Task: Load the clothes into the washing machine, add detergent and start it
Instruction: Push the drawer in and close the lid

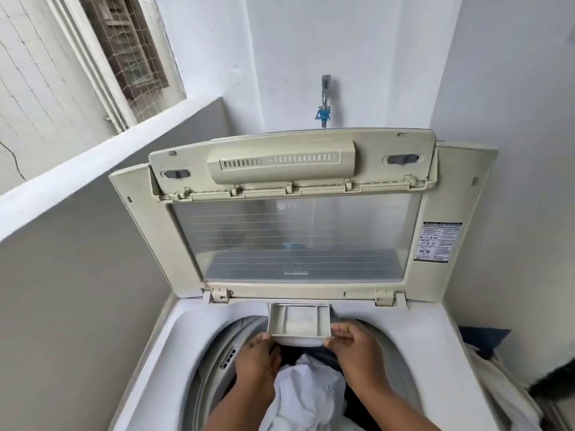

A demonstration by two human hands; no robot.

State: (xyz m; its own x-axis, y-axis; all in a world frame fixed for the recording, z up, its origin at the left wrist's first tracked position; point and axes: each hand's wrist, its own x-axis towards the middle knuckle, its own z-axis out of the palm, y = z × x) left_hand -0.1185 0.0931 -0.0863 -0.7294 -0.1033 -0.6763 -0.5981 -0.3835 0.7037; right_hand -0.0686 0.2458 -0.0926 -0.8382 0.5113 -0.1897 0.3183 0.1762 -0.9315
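Observation:
A white top-loading washing machine [149, 362] stands below me with its lid [292, 237] folded up and open. A grey detergent drawer [298, 320] sticks out from the back rim over the drum, with white powder inside. My left hand [256, 359] holds the drawer's front left corner. My right hand [351, 340] grips its front right corner. White clothes [308, 390] and some dark fabric lie in the drum under my hands.
A metal tap [325, 98] with a blue connector sits on the wall behind the lid. More white and dark laundry [491, 368] is piled to the machine's right. A low ledge and a netted window [124, 48] are on the left.

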